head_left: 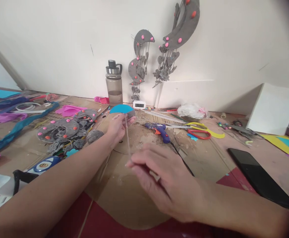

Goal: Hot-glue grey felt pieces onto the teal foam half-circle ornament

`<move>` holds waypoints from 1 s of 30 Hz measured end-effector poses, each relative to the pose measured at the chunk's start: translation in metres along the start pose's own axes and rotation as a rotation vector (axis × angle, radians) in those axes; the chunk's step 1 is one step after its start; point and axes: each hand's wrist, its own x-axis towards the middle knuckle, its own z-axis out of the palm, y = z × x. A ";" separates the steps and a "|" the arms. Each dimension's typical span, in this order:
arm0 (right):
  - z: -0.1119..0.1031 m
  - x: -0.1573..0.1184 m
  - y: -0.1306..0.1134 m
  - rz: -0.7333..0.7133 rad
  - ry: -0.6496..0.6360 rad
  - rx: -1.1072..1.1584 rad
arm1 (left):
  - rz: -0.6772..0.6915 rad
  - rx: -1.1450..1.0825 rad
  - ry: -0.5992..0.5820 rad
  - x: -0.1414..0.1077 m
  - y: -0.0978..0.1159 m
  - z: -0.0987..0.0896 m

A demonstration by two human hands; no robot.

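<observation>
At frame centre, the left hand [119, 127] pinches a blue curved flat piece [120, 109]; lower, the right hand [165, 180] grips thin grey yarn [127, 137] stretched towards it. If tension drops, the yarn could slip.

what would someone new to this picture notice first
Probably the left hand, mid-picture with a blue-and-grey piece, and the right hand, nearer the camera, with a thin pale strand stretched between them. Next, perhaps, the large grey crescent with pink and orange dots, high against the white wall. Then the blue glue gun lying just beyond the right hand.
</observation>
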 end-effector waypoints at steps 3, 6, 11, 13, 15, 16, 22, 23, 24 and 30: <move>-0.003 -0.005 -0.015 -0.065 -0.083 0.043 | 0.011 -0.015 0.007 0.003 0.000 -0.001; -0.010 -0.009 -0.023 -0.089 -0.115 0.104 | 0.016 -0.027 0.038 0.005 0.002 -0.002; -0.021 -0.010 -0.028 -0.097 -0.247 0.181 | 0.020 -0.030 0.063 0.004 0.005 -0.001; -0.019 -0.010 -0.029 -0.108 -0.323 0.187 | 0.038 -0.028 0.069 0.003 0.005 -0.001; -0.015 -0.010 -0.027 -0.128 -0.389 0.162 | 0.062 -0.032 0.061 0.002 0.005 -0.001; -0.013 -0.009 -0.025 -0.134 -0.426 0.136 | 0.075 -0.036 0.044 0.001 0.004 -0.002; -0.026 0.007 0.014 0.144 -0.440 -0.110 | 0.081 -0.002 -0.023 -0.002 0.003 -0.004; -0.030 0.009 0.025 0.226 -0.353 -0.154 | 0.089 -0.003 -0.033 -0.002 0.003 -0.004; -0.034 0.011 0.038 0.300 -0.276 -0.201 | 0.098 -0.007 -0.044 -0.002 0.003 -0.004; -0.043 0.002 0.111 0.603 -0.083 -0.609 | 0.102 0.003 -0.034 -0.004 0.005 -0.001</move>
